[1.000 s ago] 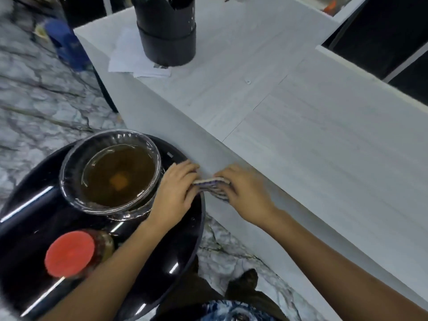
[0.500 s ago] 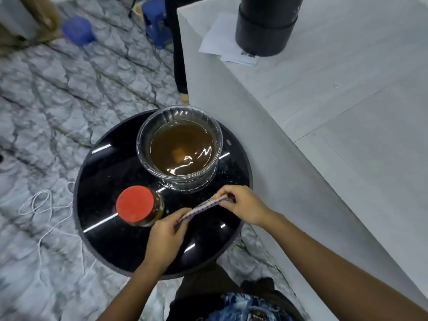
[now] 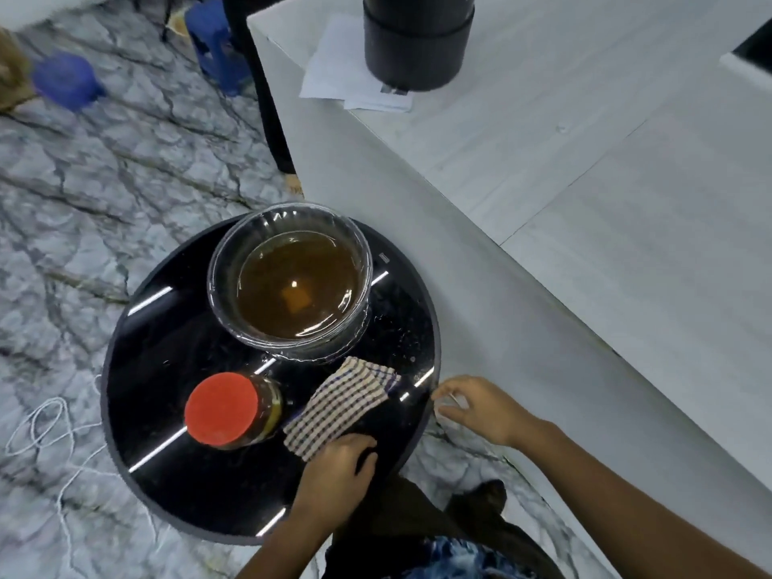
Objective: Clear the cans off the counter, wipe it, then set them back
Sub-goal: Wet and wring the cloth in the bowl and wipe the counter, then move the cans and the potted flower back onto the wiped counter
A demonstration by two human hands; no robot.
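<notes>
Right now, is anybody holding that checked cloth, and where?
The left hand is on the near corner of the cloth; whether it grips it cannot be told. The right hand holds nothing.

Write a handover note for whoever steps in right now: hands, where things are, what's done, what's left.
Left hand: rests on the near end of the cloth, which lies flat on the round black table; whether it grips the cloth cannot be told.
Right hand: open, holding nothing, just off the table's right edge.
Red-lidded jar and glass bowl of brown liquid stand on the black table, beside the white counter.
Done: both are off the counter, and the cloth is set down.
Left: whether the counter has been wiped doesn't show; confirm that, then set the jar and bowl back on it.
</notes>
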